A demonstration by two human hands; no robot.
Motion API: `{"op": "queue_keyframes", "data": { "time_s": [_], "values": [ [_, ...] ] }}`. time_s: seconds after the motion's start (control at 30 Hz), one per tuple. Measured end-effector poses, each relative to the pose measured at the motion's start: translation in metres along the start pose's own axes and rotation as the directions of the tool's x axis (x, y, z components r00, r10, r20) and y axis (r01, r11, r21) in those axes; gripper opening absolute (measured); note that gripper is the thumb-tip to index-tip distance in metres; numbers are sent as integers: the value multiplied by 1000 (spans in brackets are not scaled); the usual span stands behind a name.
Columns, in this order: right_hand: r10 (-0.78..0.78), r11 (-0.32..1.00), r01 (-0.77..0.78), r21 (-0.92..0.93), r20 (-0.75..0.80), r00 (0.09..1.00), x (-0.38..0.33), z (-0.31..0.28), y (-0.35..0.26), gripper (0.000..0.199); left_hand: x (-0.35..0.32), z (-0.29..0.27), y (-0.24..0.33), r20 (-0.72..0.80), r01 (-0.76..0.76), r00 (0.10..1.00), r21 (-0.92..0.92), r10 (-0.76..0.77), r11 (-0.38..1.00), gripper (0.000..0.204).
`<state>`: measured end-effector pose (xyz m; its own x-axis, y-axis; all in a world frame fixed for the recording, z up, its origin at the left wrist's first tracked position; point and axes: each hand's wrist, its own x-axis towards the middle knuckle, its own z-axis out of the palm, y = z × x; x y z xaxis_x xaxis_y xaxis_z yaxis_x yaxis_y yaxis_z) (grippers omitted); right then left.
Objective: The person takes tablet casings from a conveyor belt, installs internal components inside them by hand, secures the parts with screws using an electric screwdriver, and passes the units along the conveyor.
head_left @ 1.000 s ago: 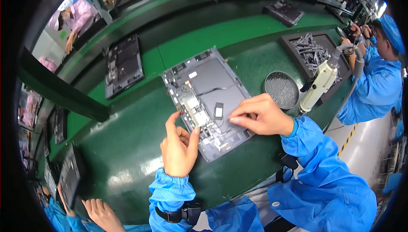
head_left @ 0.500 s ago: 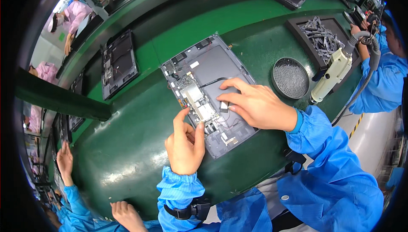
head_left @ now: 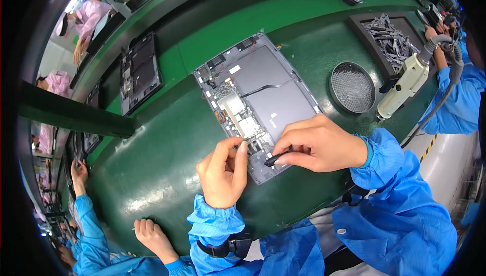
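An open laptop base [head_left: 273,86] lies tilted on the green bench, its circuit board [head_left: 235,109] bare along the left side. A black cable [head_left: 260,89] crosses its large grey panel. My right hand [head_left: 321,144] is closed in a pinch on a small black strip-like part [head_left: 276,158], over the base's near end. My left hand [head_left: 223,170] is at the near left edge of the base, beside the circuit board. Its thumb and index fingertips are pressed together; whatever may be between them is hidden.
A round mesh-patterned dish [head_left: 353,88], a cream electric screwdriver [head_left: 402,89] and a black tray [head_left: 364,23] of grey strips stand to the right. Other laptop bases [head_left: 140,73] lie on the far green strip. A co-worker's hands [head_left: 152,235] are at the left; a green bar [head_left: 76,116] juts in.
My right hand has moved toward me from the middle of the base, now holding the small black part. My left thumb and index finger have come together from a wider spread.
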<state>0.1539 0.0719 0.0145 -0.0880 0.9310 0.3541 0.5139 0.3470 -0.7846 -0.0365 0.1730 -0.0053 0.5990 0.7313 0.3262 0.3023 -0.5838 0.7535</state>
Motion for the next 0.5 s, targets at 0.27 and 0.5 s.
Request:
{"op": "queue_keyframes", "data": {
  "time_s": [0.27, 0.5],
  "values": [
    [169, 960, -172, 221, 32, 985, -5, 5, -1, 12, -4, -2, 4, 245, 55, 969, -339, 31, 939, 3],
    [173, 973, -196, 122, 180, 968, -6, -3, -3, 13, -2, -8, 7, 251, 144, 966, -308, -66, 940, 4]
  ]
}}
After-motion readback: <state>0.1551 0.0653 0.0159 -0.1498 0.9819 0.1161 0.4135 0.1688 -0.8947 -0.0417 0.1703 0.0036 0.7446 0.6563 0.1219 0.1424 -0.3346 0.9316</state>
